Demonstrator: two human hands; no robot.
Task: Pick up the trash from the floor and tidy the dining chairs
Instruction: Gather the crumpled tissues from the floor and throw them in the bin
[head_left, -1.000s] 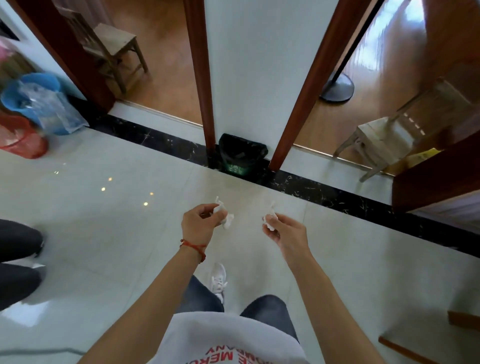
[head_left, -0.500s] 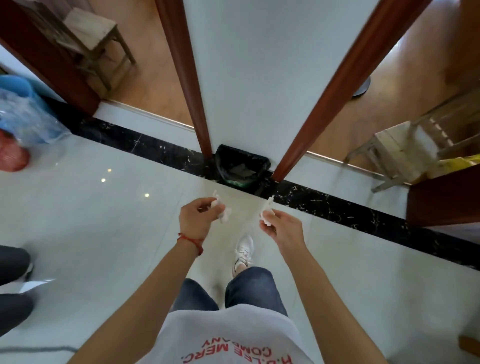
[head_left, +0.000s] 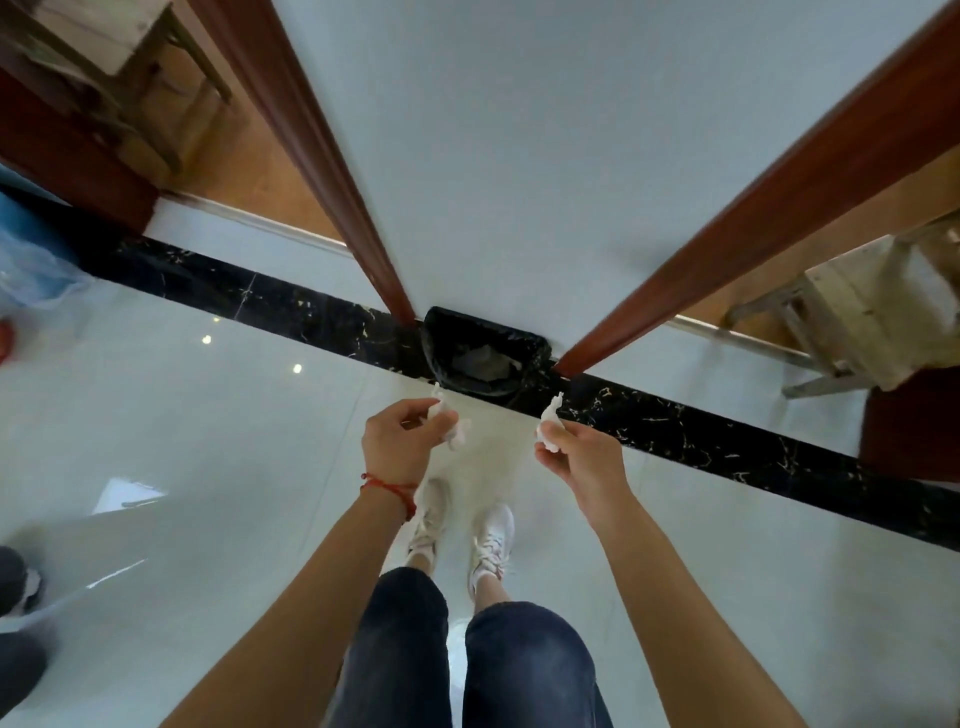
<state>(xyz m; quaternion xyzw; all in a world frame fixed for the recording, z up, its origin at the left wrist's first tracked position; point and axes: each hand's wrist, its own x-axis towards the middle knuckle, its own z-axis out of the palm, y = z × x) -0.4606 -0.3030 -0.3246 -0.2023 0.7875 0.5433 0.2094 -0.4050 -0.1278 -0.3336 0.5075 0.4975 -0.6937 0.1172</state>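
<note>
My left hand (head_left: 397, 441), with a red string at the wrist, pinches a crumpled white tissue scrap (head_left: 451, 423). My right hand (head_left: 582, 460) pinches a second white tissue scrap (head_left: 549, 423). Both hands are held side by side at waist height, just short of a small bin lined with a black bag (head_left: 483, 353). The bin stands on the floor against the white wall, between two dark wooden door frames, with some paper inside it. A wooden chair (head_left: 872, 312) stands in the right doorway and another wooden chair (head_left: 98, 57) in the left one.
A black marble strip (head_left: 727, 441) runs across the glossy white tile floor. My white sneakers (head_left: 462, 530) stand just before it. A blue tub under clear plastic (head_left: 26, 260) sits at the far left. Another person's dark shoe (head_left: 15, 577) shows at the lower left edge.
I have walked toward the wall, so the black-lined bin is now right in front of my hands. Both hands keep hold of their tissue scraps, held slightly wider apart.
</note>
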